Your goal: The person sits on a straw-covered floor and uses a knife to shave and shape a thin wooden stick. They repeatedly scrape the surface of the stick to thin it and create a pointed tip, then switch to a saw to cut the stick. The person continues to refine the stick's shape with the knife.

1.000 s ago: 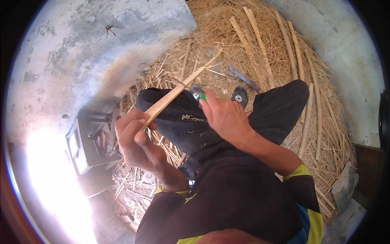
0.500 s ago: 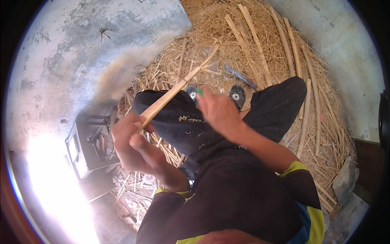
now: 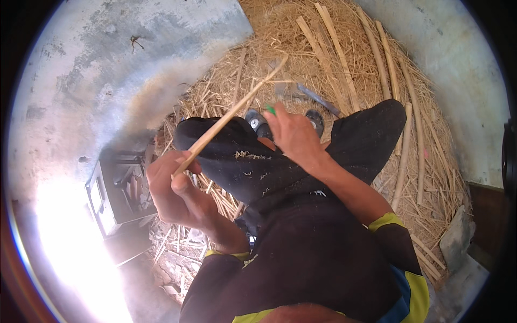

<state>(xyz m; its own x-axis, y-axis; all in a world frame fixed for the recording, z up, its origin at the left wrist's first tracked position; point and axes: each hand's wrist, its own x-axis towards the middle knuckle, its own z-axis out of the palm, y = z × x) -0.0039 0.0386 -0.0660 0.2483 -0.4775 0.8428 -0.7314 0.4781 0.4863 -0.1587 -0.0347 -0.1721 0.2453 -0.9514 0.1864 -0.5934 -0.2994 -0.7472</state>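
A long, pale bamboo strip (image 3: 229,116) slants up and away to the right, its near end pinched in my left hand (image 3: 175,185) between thumb and fingers. At its far end it narrows, with a thin sliver splitting off sideways. My right hand (image 3: 299,139) is closed around a small green-handled tool (image 3: 271,110); only a bit of green shows past the fingers, and any blade is hidden. This hand hovers over my lap, to the right of the strip and apart from it. Curled shavings (image 3: 250,155) lie on my black trousers (image 3: 226,148).
Straw-like shavings (image 3: 269,32) cover the ground. Several long bamboo pieces (image 3: 339,54) lie at the far right, and a dark blade-like tool (image 3: 318,99) rests past my feet. A grey box-like object (image 3: 116,199) stands at left by the wall (image 3: 107,81).
The strip has turned a little in my left hand, now showing a narrower face. My right hand has shifted slightly to the right, away from the strip, still gripping the green-handled tool.
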